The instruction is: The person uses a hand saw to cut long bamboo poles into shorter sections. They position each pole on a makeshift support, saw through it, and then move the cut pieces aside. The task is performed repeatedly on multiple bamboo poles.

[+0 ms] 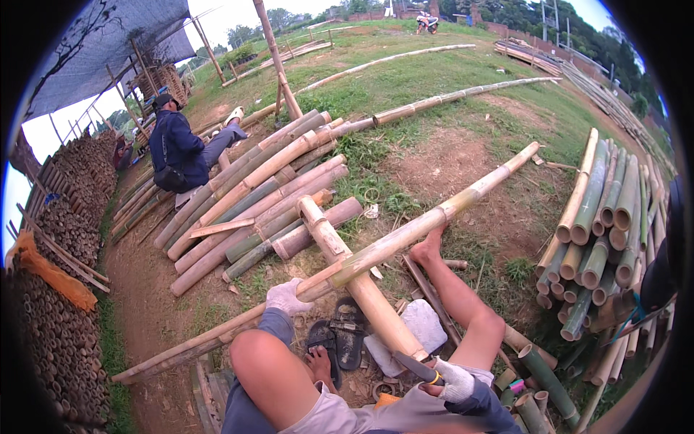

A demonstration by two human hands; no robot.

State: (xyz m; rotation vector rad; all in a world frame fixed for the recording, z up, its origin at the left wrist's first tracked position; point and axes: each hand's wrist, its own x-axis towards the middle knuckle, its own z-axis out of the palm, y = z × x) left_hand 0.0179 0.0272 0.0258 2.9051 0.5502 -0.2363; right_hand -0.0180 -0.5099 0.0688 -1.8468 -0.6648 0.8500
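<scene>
A long bamboo pole (434, 217) slants from lower left to upper right in front of me. It rests across a thick, pale bamboo post (372, 307). My left hand (289, 296), in a white glove, is closed around the pole left of the crossing, where its left part looks split lengthwise. In my right hand (455, 380), also gloved, is a knife (416, 367) with a dark blade and a yellow band near the handle. The blade lies beside the post's near end, apart from the long pole. My bare right foot is close to the pole's underside.
Black sandals (349, 336) and a pale slab (419, 325) lie between my legs. Bamboo poles (271, 192) are piled ahead, where a person (177, 148) sits. More cut bamboo (600, 253) is stacked right; bundled pieces (58, 347) line the left.
</scene>
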